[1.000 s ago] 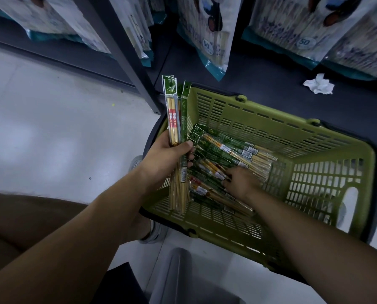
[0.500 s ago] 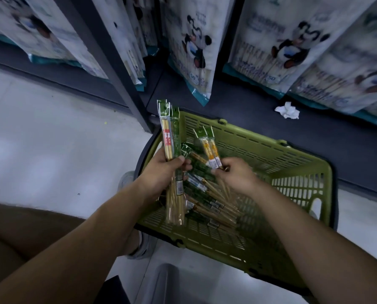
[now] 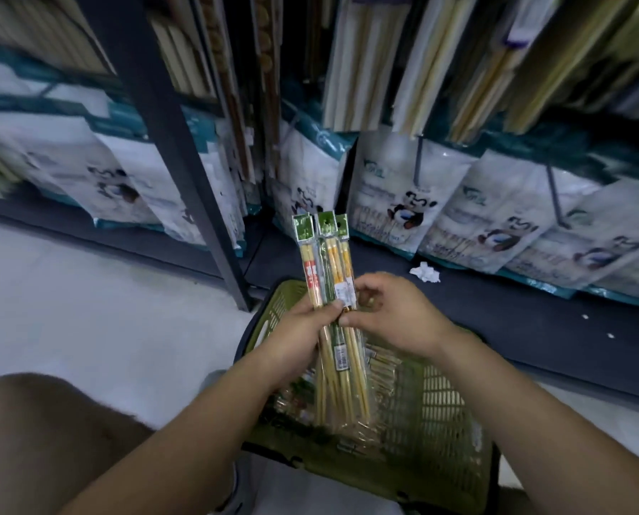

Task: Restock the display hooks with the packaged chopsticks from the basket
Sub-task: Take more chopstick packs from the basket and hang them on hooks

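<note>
Basket holds chopstick packs; left hand, right hand grip bundle.

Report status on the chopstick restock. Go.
Both busy: left hand grips the chopstick packs upright over the basket, right hand pinches the same bundle. More packs in the basket. No obstruction seen.

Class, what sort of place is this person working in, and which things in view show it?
Most likely a shop aisle. Identical panda packs line the shelving, a green basket of stock sits on the floor, and the left hand and right hand hold packaged chopsticks.
</note>
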